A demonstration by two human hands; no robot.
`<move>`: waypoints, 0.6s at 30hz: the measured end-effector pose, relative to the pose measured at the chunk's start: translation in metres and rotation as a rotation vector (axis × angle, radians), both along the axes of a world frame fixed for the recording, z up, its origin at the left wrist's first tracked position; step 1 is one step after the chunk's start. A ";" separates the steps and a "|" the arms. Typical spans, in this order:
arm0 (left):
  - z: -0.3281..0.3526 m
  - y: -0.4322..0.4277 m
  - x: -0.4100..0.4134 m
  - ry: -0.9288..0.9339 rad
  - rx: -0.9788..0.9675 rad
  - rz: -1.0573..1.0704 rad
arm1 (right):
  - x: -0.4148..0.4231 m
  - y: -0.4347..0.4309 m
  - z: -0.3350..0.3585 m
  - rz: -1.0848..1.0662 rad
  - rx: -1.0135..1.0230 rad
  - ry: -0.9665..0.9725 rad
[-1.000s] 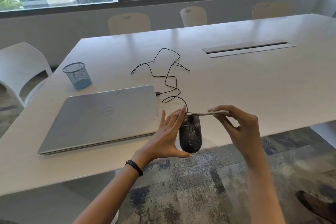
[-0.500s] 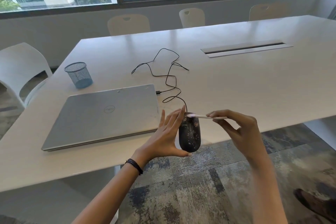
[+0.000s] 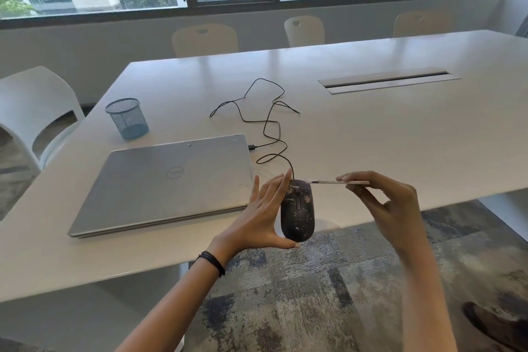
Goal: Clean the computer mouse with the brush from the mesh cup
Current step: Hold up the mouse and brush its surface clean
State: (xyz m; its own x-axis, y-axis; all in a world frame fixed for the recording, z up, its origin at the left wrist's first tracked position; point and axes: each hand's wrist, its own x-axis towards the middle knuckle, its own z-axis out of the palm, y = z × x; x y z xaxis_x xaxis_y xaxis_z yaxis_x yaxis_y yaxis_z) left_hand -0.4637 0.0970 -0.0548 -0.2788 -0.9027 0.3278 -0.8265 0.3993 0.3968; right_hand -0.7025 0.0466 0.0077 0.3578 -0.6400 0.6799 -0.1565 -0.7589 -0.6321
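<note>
My left hand holds a black computer mouse upright at the table's front edge, thumb under its rear and fingertips at its front. The mouse is speckled with pale dirt. My right hand pinches a thin pale brush held level, its tip touching the mouse's upper right corner. The mouse's black cable trails in loops back over the table. A blue mesh cup stands far left on the table, apart from both hands.
A closed silver laptop lies just left of my left hand, with a plug in its right side. The white table has a cable slot at the back right. Chairs stand around it; patterned carpet lies below.
The brush tip has slid rightward across the top of the mouse, from near my left fingertips to its upper right corner. My left hand keeps the mouse in place.
</note>
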 end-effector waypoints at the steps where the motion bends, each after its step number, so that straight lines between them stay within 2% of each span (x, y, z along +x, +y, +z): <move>1: 0.000 0.000 0.000 0.004 -0.001 -0.001 | 0.002 -0.001 0.001 -0.002 -0.005 -0.008; 8: 0.002 -0.007 0.003 0.014 -0.015 -0.012 | 0.010 -0.001 0.001 0.030 0.023 0.044; 18: 0.006 -0.012 0.005 0.020 -0.024 -0.018 | 0.008 -0.009 0.001 0.004 0.033 0.013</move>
State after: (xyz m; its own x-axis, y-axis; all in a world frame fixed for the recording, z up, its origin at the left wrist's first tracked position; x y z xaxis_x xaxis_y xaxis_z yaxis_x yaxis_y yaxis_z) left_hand -0.4585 0.0850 -0.0491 -0.2881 -0.8893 0.3552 -0.8111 0.4238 0.4032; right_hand -0.6942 0.0380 0.0089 0.3690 -0.6604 0.6540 -0.1618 -0.7385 -0.6545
